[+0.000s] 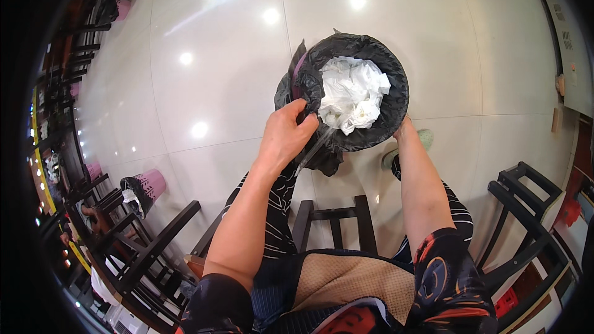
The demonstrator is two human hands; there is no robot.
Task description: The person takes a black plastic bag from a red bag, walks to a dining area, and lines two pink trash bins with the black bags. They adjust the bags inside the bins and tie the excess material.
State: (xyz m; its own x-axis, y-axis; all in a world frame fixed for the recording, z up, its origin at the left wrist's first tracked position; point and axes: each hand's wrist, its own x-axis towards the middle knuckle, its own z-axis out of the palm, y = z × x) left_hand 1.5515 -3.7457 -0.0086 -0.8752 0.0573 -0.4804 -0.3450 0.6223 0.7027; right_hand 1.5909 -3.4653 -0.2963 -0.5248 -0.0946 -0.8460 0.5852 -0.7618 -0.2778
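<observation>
A round waste bin lined with a black bin bag is in front of me, over the tiled floor. White crumpled tissues fill its middle. My left hand pinches the bag's edge at the bin's near left rim. Just above that hand, a strip of the purple bin wall shows where the bag is pulled away. A clear plastic strip hangs over the near rim. My right hand is against the bin's right side; its fingers are hidden behind the bin.
Another pink bin with a black bag and tissue lies tilted at the left, beside dark chairs. A dark wooden stool stands between my legs, and a dark chair is at the right. A grey cabinet lines the right wall.
</observation>
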